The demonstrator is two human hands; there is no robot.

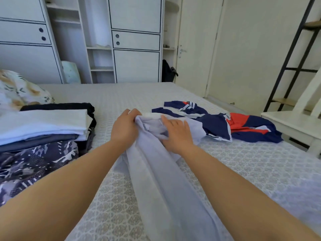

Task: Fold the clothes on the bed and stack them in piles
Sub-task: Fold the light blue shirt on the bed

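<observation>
A long pale lilac garment [161, 181] lies stretched along the bed [260, 171] from its middle toward me. My left hand [124, 128] grips the garment's bunched far end, fingers curled over the fabric. My right hand [175, 134] lies flat on the cloth just right of it, fingers straight. A navy, red and white jacket [231, 126] lies crumpled on the bed to the right. On the left stands a pile of folded clothes [43, 126]: white on top, grey and black beneath, a navy patterned piece [31, 164] in front.
A floral pillow [19, 89] sits at the far left behind the pile. White wardrobes [135, 40] line the wall beyond the bed. A white bedside table [291, 126] and a black metal ladder frame [293, 49] stand to the right, near a closed door [196, 40].
</observation>
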